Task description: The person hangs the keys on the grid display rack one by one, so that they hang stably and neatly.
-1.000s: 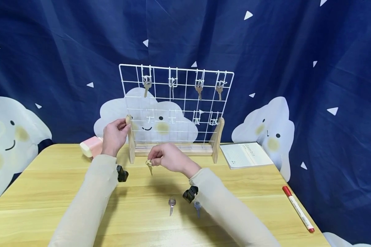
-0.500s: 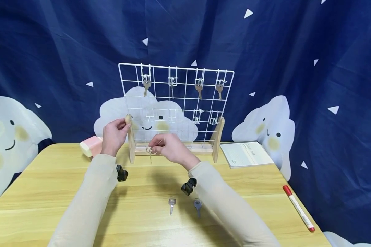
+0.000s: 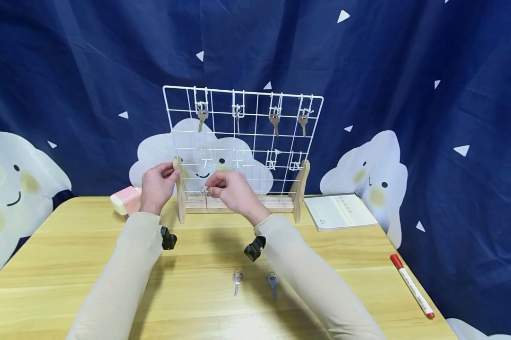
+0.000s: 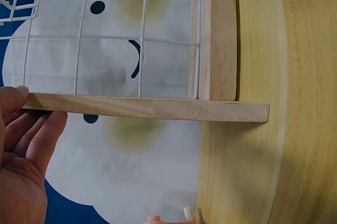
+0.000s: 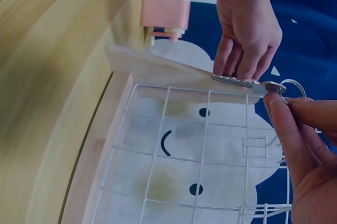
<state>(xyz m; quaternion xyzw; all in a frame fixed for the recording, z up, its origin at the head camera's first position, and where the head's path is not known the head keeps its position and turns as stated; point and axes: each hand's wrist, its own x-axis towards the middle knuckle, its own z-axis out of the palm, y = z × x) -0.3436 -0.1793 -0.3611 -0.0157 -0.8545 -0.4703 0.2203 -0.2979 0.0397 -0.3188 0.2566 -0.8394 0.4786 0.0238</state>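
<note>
"Two hands at work. What has the right hand [image 3: 232,191]?"

"One key [image 5: 231,81], pinched between thumb and finger at its ringed end. Shaft hangs below the fingertips, before the lower part of the wire rack [image 3: 221,90]. Contact with the wires: can't tell."

"And the left hand [image 3: 157,186]?"

"Left of that pinch. Thumb and fingers grip the wooden upright [image 4: 147,107] near its top."

"Above the pinch?"

"Lower-row hooks [image 3: 295,165] first; higher, four hung keys [image 3: 274,118]."

"Below it?"

"Pair of loose keys [image 3: 237,278] on the tabletop [image 3: 196,302], side by side, not touching. Notebook [image 3: 340,212] right of the grip; red-capped marker [image 3: 413,285] farther right. Pink-and-cream object [image 3: 130,200] just left of the left hand."
</note>
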